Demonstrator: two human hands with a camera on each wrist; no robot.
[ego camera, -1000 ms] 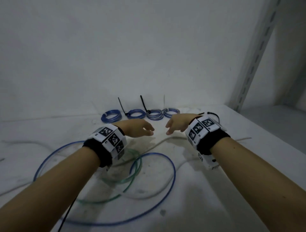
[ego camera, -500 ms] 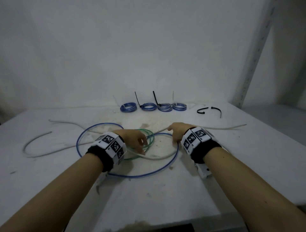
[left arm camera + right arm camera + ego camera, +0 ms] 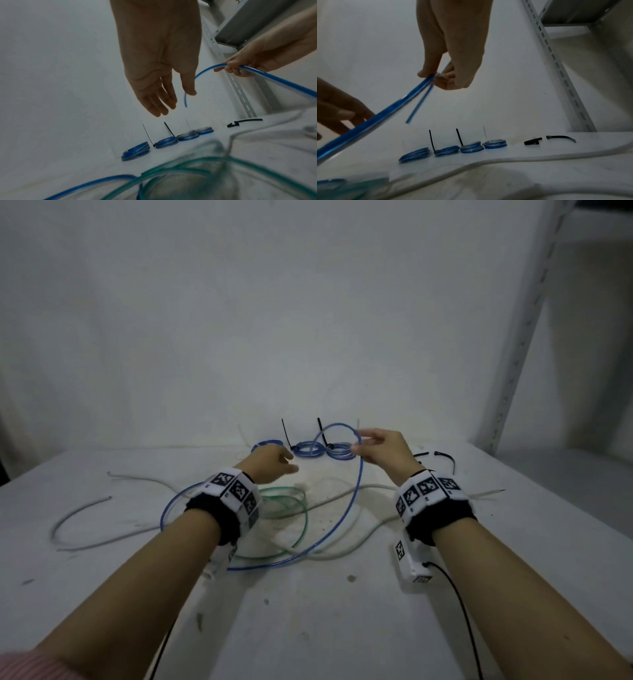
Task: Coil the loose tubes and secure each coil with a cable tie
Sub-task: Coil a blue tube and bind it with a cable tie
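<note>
Lifted off the white table, right hand pinches blue tube; left hand spread.

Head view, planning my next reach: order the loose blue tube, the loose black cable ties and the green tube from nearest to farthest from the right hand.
1. Loose blue tube: pinched in the right hand.
2. Loose black cable ties: on the table just right of that hand.
3. Green tube: lower left, by the left wrist.

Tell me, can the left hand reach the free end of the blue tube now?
Probably yes. The left hand is open, holds nothing, and its fingertips hang right beside the free end of the blue tube, which the right hand lifts. Nothing lies between.
</note>
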